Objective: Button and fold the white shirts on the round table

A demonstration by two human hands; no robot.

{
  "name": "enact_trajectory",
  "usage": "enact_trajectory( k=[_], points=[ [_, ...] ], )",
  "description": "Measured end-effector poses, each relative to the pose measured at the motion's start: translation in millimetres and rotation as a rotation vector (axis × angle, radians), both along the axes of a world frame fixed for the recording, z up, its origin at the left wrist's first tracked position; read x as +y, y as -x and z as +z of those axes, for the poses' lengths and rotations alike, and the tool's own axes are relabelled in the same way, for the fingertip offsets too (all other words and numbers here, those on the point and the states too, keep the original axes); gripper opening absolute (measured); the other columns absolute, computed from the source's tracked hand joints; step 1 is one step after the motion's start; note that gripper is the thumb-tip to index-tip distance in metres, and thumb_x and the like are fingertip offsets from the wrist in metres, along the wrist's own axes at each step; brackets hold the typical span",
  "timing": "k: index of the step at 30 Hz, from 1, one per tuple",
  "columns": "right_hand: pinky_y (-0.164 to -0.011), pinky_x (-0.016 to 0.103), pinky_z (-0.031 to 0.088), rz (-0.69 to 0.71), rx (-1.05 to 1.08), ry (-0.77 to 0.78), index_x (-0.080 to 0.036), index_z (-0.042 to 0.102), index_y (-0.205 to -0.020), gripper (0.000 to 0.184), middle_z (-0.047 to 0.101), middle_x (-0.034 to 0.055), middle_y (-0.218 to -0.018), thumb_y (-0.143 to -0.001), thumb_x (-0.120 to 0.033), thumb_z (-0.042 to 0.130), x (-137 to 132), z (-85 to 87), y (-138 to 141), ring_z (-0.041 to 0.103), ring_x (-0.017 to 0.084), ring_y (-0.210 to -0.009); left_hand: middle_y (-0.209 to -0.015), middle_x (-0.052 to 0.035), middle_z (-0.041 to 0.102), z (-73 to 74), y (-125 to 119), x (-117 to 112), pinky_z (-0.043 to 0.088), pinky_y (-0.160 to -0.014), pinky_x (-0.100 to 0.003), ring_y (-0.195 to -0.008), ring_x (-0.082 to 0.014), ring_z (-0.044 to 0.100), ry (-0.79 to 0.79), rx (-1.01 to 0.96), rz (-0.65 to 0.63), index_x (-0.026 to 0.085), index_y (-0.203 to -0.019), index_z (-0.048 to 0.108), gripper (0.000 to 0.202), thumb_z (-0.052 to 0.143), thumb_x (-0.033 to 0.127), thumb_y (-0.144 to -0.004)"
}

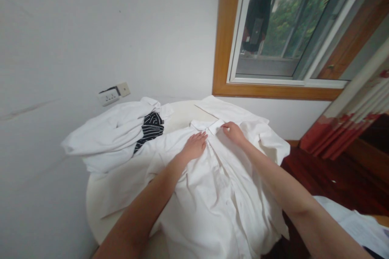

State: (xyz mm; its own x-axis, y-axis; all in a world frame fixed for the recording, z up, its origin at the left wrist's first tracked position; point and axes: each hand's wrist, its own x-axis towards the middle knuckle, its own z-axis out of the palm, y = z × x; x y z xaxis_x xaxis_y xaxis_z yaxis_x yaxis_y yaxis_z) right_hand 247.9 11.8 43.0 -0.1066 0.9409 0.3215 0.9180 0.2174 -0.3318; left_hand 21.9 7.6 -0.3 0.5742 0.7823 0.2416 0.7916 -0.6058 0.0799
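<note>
A white button-up shirt lies front up on a round, cream-coloured table, its collar toward the wall and its hem toward me. The cloth is wrinkled, and the front placket runs down its middle. My left hand rests flat on the shirt just below the left side of the collar, fingers stretched out. At the right side of the collar, my right hand has its fingers curled and pinches the cloth near the collar edge. One sleeve spreads to the left over the table.
Left on the table sits a heap of white clothes with a black striped cloth. Behind are a wall with a power socket and a wood-framed window. A red and white curtain hangs right; white cloth lies lower right.
</note>
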Motion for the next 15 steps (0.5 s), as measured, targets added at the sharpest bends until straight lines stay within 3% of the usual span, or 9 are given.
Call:
enact_trajectory(
  k=[3,6,8,11,15],
  points=[
    [-0.093,0.033,0.039,-0.201,-0.197,-0.009,-0.019,0.066,-0.117,0.035,0.064,0.0111,-0.118,-0.09,-0.019,0.044,16,22.0,-47,0.053,0.024,-0.11,-0.149,-0.0052,0.039,1.1,0,-1,0.026,-0.115,-0.04,-0.139,-0.0196,0.033,0.017,0.004,0.022,0.019,-0.138,0.044,0.046,0.031,0.027,-0.095],
    [-0.089,0.042,0.041,-0.355,-0.417,0.114,-0.016,0.068,-0.113,0.034,0.061,0.0185,-0.118,-0.092,-0.026,0.043,25,26.5,-83,0.05,0.031,-0.113,-0.15,-0.0053,0.037,1.6,0,-2,0.025,-0.115,-0.042,-0.139,-0.02,0.031,0.026,0.007,0.059,0.019,-0.139,0.043,0.046,0.031,0.028,-0.095],
    [-0.089,0.044,0.04,-0.363,-0.511,0.175,-0.014,0.069,-0.108,0.038,0.06,0.0201,-0.118,-0.093,-0.036,0.042,28,23.8,-97,0.05,0.033,-0.114,-0.15,-0.0063,0.037,1.2,-1,-2,0.025,-0.115,-0.044,-0.139,-0.0206,0.031,0.03,0.007,0.072,0.019,-0.139,0.042,0.047,0.031,0.028,-0.095],
    [-0.086,0.038,0.041,-0.291,-0.535,0.176,-0.015,0.066,-0.109,0.04,0.062,0.0172,-0.115,-0.095,-0.043,0.04,29,24.4,-107,0.053,0.029,-0.112,-0.15,-0.0077,0.038,-0.4,-2,-1,0.026,-0.114,-0.046,-0.139,-0.0221,0.032,0.028,0.006,0.07,0.017,-0.139,0.042,0.047,0.031,0.028,-0.094],
    [-0.074,0.029,0.042,-0.243,-0.444,0.181,-0.019,0.057,-0.118,0.043,0.067,0.0133,-0.108,-0.095,-0.049,0.037,27,41.1,-115,0.062,0.023,-0.097,-0.149,-0.0081,0.038,-1.7,-2,0,0.026,-0.114,-0.048,-0.139,-0.023,0.032,0.019,-0.002,0.066,0.017,-0.139,0.042,0.047,0.03,0.028,-0.094]
  ],
)
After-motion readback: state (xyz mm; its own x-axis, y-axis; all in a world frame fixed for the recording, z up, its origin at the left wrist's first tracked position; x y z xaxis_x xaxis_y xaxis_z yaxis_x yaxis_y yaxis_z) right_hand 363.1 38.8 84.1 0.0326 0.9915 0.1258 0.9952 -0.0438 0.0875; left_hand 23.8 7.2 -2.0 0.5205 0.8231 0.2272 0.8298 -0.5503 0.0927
